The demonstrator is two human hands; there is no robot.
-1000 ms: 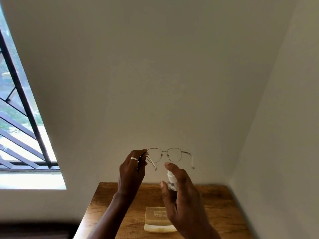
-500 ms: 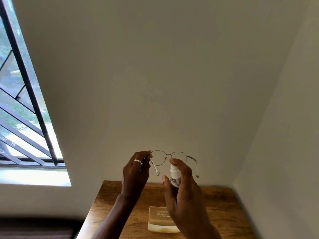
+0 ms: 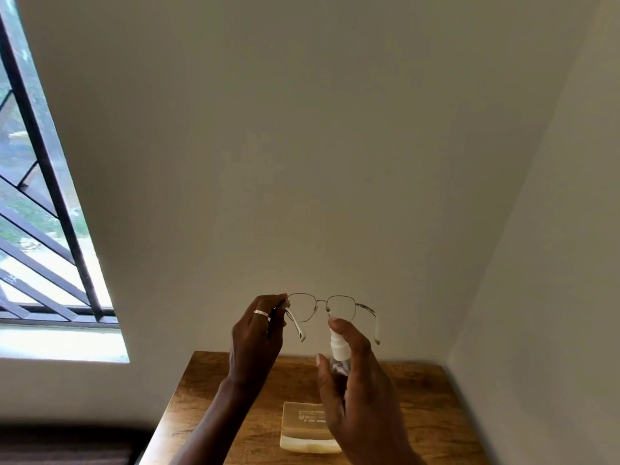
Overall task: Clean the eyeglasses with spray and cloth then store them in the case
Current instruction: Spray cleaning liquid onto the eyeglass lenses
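one eyeglasses [image 3: 320,307], one spray bottle [image 3: 338,347], one case [image 3: 303,427], two hands.

1. Spray bottle [image 3: 337,350]: body mostly wrapped by the right hand [image 3: 359,391]; only the white nozzle and a bit of the clear neck show.
2. Case [image 3: 303,427]: right part behind the right hand; printed text too small to read.
3. Eyeglasses [image 3: 320,308]: left hinge covered by left hand [image 3: 256,340] fingertips.
4. Table [image 3: 432,414]: near edge cut by the frame bottom.
5. Window [image 3: 37,209]: cut off at the left edge.
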